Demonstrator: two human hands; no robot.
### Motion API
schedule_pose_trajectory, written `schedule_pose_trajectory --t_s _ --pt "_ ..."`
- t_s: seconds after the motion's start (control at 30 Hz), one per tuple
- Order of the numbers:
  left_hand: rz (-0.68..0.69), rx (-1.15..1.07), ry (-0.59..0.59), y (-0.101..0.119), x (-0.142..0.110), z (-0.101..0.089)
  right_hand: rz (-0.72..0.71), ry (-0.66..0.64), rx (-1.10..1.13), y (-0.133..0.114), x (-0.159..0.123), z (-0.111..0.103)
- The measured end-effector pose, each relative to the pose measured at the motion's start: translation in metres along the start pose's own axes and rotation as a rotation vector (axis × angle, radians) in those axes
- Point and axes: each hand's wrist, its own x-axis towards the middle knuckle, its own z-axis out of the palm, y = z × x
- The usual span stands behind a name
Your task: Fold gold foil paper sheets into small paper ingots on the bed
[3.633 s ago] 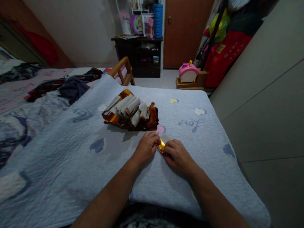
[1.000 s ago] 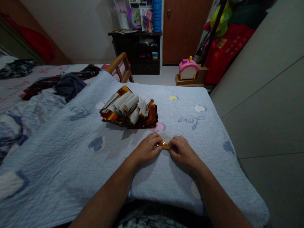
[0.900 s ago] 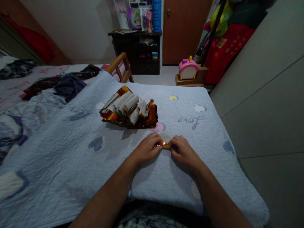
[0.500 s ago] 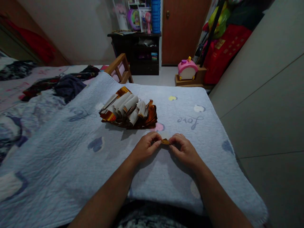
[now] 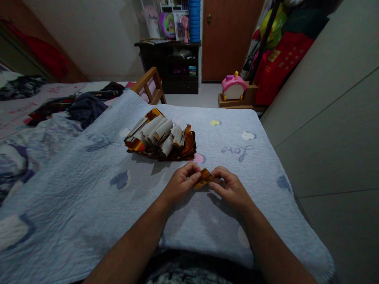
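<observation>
Between my two hands is a small piece of shiny gold foil paper (image 5: 204, 178), tilted and partly covered by the fingers. My left hand (image 5: 184, 179) pinches its left side between thumb and fingers. On the other side, my right hand (image 5: 227, 183) grips the paper's right edge with closed fingertips. Beyond my left hand lies a pile of gold foil papers (image 5: 161, 136), several of them curled so that their pale grey backs show. Both hands are low over the light blue quilt (image 5: 201, 232).
A wooden bed rail or chair frame (image 5: 152, 85) stands past the quilt's far left. Dark clothes (image 5: 85, 108) lie on the left. Behind are a dark cabinet (image 5: 170, 85) and a pink toy case (image 5: 233, 86). A pale panelled surface (image 5: 334, 130) rises on the right.
The gold foil paper between my hands has turned so that more of its surface shows. My fingers have shifted slightly around it. The pile has stayed still.
</observation>
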Motion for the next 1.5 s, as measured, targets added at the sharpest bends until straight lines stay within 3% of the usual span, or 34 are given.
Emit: schedule_pose_trajectory --t_s 0.1,0.3,0.47,0.97,1.5 --pt "-0.018 -0.004 0.008 0.000 0.000 0.000 0.016 -0.005 0.028 -0.001 0.000 0.002" --pt "-0.064 -0.070 -0.032 0.000 0.001 0.004 0.195 0.015 0.267 0.004 -0.002 0.009" --pt "-0.142 -0.081 -0.131 -0.004 0.001 0.004 0.247 0.028 0.370 0.004 -0.003 0.010" --pt "-0.183 0.032 -0.137 -0.006 0.001 0.002 0.227 0.092 0.335 0.009 -0.002 0.008" --pt "-0.170 0.139 -0.169 -0.005 0.001 -0.002 0.368 0.057 0.314 0.007 0.001 0.001"
